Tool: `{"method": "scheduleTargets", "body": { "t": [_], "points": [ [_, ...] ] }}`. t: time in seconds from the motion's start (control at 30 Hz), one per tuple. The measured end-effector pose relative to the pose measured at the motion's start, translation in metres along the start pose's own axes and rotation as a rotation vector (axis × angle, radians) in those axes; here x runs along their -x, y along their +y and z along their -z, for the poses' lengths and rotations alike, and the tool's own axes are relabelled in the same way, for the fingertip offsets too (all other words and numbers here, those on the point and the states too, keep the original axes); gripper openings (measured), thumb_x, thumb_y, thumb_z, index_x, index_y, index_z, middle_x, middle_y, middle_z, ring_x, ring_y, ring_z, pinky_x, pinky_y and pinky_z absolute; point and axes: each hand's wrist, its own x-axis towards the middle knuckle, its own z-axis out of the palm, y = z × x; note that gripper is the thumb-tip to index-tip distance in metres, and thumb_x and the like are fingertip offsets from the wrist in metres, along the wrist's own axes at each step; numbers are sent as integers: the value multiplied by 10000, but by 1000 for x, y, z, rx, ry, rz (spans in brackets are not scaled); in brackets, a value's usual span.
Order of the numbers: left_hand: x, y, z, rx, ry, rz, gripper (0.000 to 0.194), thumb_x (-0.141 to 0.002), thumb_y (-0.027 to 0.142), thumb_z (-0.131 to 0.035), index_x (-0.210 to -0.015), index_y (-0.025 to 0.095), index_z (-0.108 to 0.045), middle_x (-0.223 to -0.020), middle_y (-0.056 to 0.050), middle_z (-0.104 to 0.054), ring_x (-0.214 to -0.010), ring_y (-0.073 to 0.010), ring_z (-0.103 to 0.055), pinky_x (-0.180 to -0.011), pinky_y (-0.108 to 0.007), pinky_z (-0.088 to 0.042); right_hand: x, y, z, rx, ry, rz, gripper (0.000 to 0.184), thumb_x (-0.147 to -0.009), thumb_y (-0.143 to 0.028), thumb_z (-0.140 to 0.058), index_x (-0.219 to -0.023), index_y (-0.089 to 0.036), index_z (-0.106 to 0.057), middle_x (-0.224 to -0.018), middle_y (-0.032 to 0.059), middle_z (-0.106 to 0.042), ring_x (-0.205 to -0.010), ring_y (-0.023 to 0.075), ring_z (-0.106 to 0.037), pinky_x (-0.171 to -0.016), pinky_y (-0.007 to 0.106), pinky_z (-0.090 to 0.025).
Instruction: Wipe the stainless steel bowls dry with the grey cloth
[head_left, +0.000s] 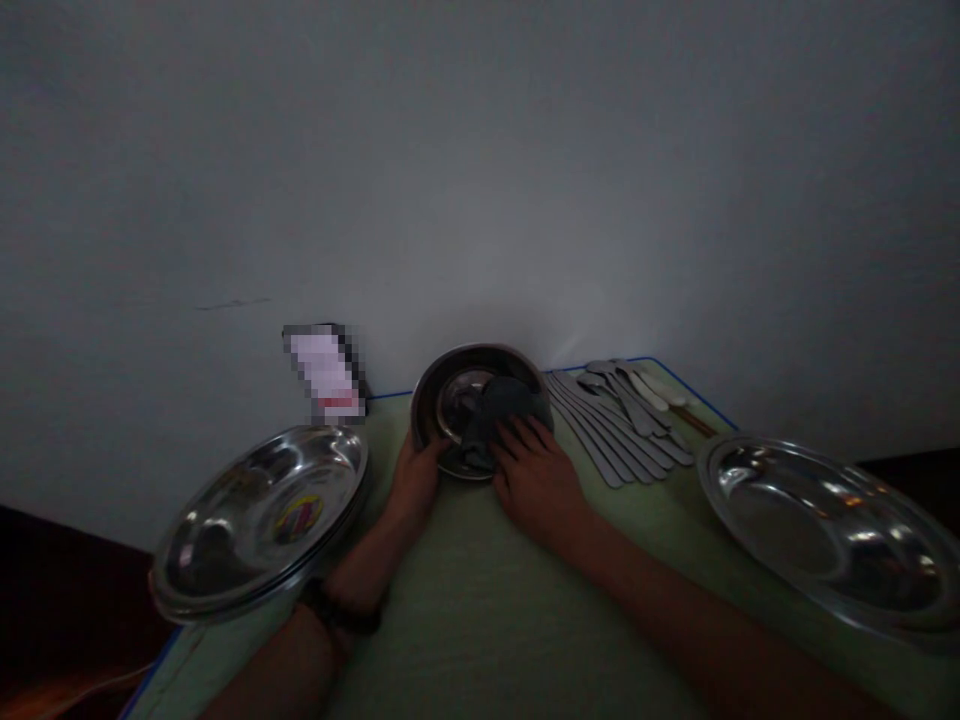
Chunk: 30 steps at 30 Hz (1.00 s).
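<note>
A dark bracelet (343, 614), perhaps beaded, circles the left wrist (366, 580), and both forearms (660, 612) look bare.

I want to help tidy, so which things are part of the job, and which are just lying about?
Seem part of the job:
metal bowl, held by the left fingers
dark cloth, under the right fingers

Seem just lying about, untouched:
stacked metal dishes on the left
metal dish on the right
cutlery
blurred phone-like thing

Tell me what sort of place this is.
Probably a dining or kitchen corner indoors, perhaps in a home: a green table stands against a plain wall, bearing stacked metal dishes and laid-out cutlery.
</note>
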Motion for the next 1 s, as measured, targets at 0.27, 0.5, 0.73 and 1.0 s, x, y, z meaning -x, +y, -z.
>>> {"method": "scheduleTargets", "body": {
  "t": [0.27, 0.5, 0.73, 1.0],
  "points": [
    [1, -5, 0, 89, -142, 57, 474, -657, 382, -742, -1072, 167, -662, -1135, -97, -700, -1200, -290, -544, -1060, -444, -350, -8, -3, -10, 1, 6, -104, 493, -956, -356, -332, -1322, -80, -513, -1426, 147, -452, -1373, 254, -325, -1158, 435, -147],
    [-5, -9, 7, 71, -227, 25, 555, -680, 305, -760, -1185, 190, -562, -1252, -90, -631, -1219, -247, -528, -1068, -418, -353, -18, -3, -13, -15, 18, -158, 475, -948, -287, -325, -1338, -74, -492, -1456, 153, -407, -1376, 249, -321, -1156, 431, -140],
    [5, 10, -5, 291, -172, 175, 520, -663, 274, -738, -1142, 169, -564, -1146, -94, -678, -1085, -247, -614, -976, -404, -443, -19, 9, -9, -37, -67, -124, 439, -920, -268, -381, -1302, -127, -544, -1437, 129, -443, -1368, 249, -338, -1148, 454, -156],
    [-5, -5, 2, -63, -182, -40, 593, -721, 338, -713, -1265, 214, -512, -1324, -89, -580, -1263, -241, -488, -1071, -381, -355, -18, 7, -10, -104, -71, -23, 427, -963, -339, -331, -1299, -195, -550, -1416, 108, -475, -1357, 233, -363, -1144, 466, -162]
  ]
}}
